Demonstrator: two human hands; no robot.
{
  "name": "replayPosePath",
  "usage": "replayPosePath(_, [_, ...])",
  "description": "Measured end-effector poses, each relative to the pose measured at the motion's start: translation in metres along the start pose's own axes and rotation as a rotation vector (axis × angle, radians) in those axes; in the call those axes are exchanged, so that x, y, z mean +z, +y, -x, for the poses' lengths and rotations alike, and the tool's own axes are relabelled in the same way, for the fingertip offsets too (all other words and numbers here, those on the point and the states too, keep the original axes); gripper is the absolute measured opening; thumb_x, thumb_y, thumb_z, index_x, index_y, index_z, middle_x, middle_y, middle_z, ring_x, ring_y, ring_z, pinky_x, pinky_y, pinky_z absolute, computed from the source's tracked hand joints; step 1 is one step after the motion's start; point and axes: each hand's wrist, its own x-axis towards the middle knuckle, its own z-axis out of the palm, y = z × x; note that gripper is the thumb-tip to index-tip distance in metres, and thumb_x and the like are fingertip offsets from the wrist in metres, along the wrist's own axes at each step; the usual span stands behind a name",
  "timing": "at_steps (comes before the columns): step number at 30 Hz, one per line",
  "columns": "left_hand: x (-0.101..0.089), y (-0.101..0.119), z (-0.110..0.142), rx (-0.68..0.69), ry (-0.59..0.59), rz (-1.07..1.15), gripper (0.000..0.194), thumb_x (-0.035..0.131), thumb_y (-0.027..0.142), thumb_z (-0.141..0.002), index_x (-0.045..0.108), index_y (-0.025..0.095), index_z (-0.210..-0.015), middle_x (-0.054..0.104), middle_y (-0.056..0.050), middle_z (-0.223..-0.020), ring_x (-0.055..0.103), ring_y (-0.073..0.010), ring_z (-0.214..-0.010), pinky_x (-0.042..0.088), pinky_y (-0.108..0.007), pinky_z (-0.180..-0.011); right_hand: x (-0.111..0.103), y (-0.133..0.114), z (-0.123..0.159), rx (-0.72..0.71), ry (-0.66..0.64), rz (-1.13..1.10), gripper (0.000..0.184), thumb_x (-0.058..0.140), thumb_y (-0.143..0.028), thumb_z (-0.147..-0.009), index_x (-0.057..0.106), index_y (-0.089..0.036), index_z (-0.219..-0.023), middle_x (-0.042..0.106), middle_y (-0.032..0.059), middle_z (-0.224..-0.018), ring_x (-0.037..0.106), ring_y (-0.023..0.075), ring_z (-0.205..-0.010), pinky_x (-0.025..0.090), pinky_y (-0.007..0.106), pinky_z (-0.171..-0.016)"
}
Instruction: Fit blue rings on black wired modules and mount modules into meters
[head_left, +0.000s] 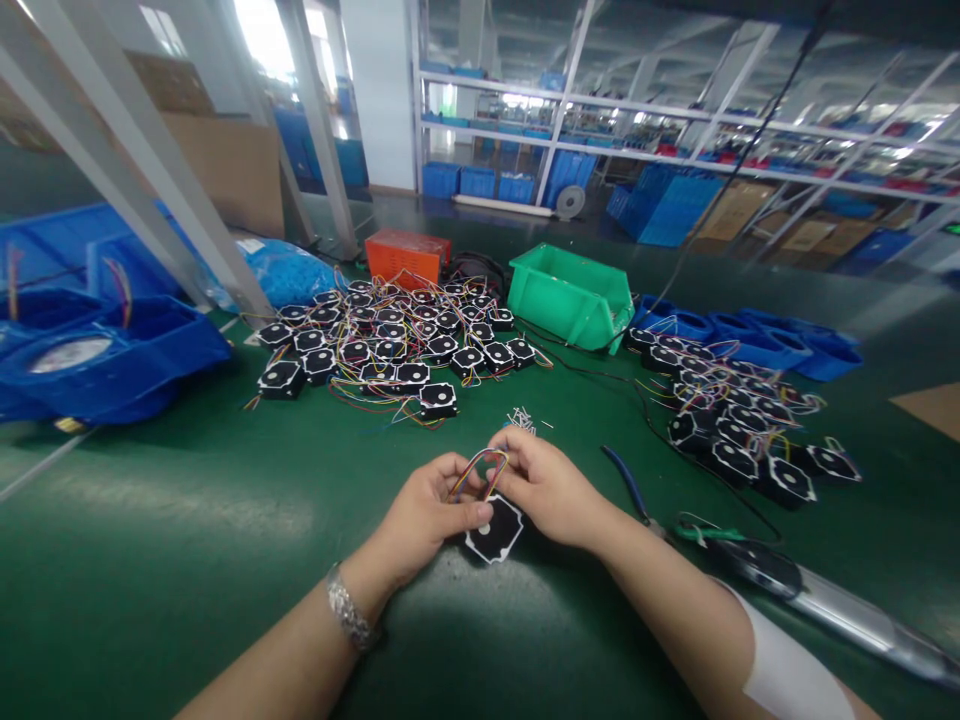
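Observation:
Above the green tabletop, a small black motor (498,536) with a silvery-edged square face is held between my hands. My left hand (435,510) grips it, the thumb pressed on the face near the pale round centre. Coloured lead wires (474,458) loop up from the motor. My right hand (544,485) is closed at the wires, with thumb and forefinger pinched around them near the motor's far side. Just beyond my fingers lies a little heap of metal screws (521,420). Blue-handled pliers (626,482) rest to the right of my right hand.
Many similar wired motors (390,330) spread behind, with another cluster (739,420) at right. A green bin (570,295), an orange box (409,258) and blue housings (112,350) stand around. A silver electric screwdriver (840,605) lies beside my right forearm, its black cable crossing the table.

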Motion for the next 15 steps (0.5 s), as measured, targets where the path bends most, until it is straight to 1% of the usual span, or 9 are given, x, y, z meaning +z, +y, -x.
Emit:
replayPosePath(2, [0.000,0.000,0.000,0.009,0.000,0.003,0.027,0.070,0.015,-0.054,0.049,0.014,-0.070,0.054,0.003,-0.065,0.048,-0.0062,-0.055,0.037,-0.019,-0.054,0.002,-0.001,0.002,-0.009,0.040,0.096,0.010,0.044,-0.019,-0.075,0.042,-0.015,-0.084,0.046,-0.0032,-0.062,0.037,0.0029,-0.053,0.025,0.013,-0.049])
replayPosePath(3, [0.000,0.001,0.000,0.014,0.000,0.003,0.026,0.070,0.014,-0.054,0.049,0.014,-0.070,0.054,0.003,-0.065,0.048,-0.0063,-0.056,0.037,-0.019,-0.055,0.003,-0.001,0.002,-0.008,0.043,0.100,0.010,0.044,-0.019,-0.075,0.042,-0.015,-0.083,0.046,-0.0033,-0.061,0.037,0.0029,-0.053,0.025,0.013,-0.049])
replayPosePath(5, [0.001,0.001,0.000,0.012,-0.006,0.004,0.027,0.070,0.016,-0.054,0.049,0.014,-0.070,0.055,0.002,-0.065,0.048,-0.0070,-0.056,0.037,-0.020,-0.055,0.006,0.001,0.001,0.011,0.014,0.004,0.014,0.047,-0.026,-0.074,0.041,-0.014,-0.080,0.045,-0.0033,-0.060,0.036,0.0028,-0.052,0.024,0.013,-0.048])
replayPosePath(8, [0.002,0.001,0.001,0.006,-0.014,0.001,0.027,0.070,0.019,-0.055,0.047,0.015,-0.069,0.054,0.003,-0.062,0.048,-0.0078,-0.055,0.036,-0.021,-0.054,0.009,0.004,-0.003,0.064,-0.054,-0.250,0.031,0.053,-0.041,-0.070,0.038,-0.013,-0.075,0.042,-0.0041,-0.056,0.033,0.0020,-0.048,0.022,0.013,-0.044])
replayPosePath(10, [0.002,0.002,0.002,0.018,-0.006,-0.020,0.026,0.069,0.020,-0.056,0.047,0.015,-0.068,0.052,0.003,-0.061,0.047,-0.0077,-0.055,0.035,-0.020,-0.054,0.007,0.004,-0.005,0.086,-0.055,-0.314,0.036,0.053,-0.046,-0.069,0.038,-0.013,-0.072,0.038,-0.0053,-0.053,0.030,0.0013,-0.045,0.020,0.012,-0.042])
replayPosePath(11, [0.002,0.002,0.002,0.026,0.007,-0.047,0.025,0.068,0.021,-0.057,0.047,0.016,-0.068,0.051,0.004,-0.061,0.047,-0.0075,-0.054,0.035,-0.020,-0.053,0.003,0.004,-0.006,0.087,-0.028,-0.290,0.035,0.052,-0.045,-0.070,0.038,-0.013,-0.071,0.035,-0.0058,-0.051,0.028,0.0011,-0.044,0.020,0.012,-0.042])
replayPosePath(13, [-0.001,0.003,0.001,0.046,0.061,-0.150,0.022,0.066,0.022,-0.059,0.046,0.016,-0.068,0.050,0.004,-0.061,0.046,-0.0079,-0.054,0.035,-0.021,-0.054,-0.010,0.002,-0.006,0.076,0.063,-0.151,0.029,0.049,-0.040,-0.073,0.040,-0.013,-0.071,0.034,-0.0056,-0.050,0.028,0.0013,-0.044,0.021,0.013,-0.042])
replayPosePath(15, [-0.006,0.003,-0.002,0.078,0.151,-0.324,0.020,0.063,0.024,-0.061,0.046,0.017,-0.068,0.051,0.003,-0.063,0.047,-0.0095,-0.056,0.035,-0.022,-0.056,-0.033,0.000,-0.005,0.086,0.181,0.073,0.022,0.049,-0.034,-0.074,0.044,-0.013,-0.074,0.040,-0.0037,-0.055,0.034,0.0025,-0.048,0.026,0.013,-0.046])
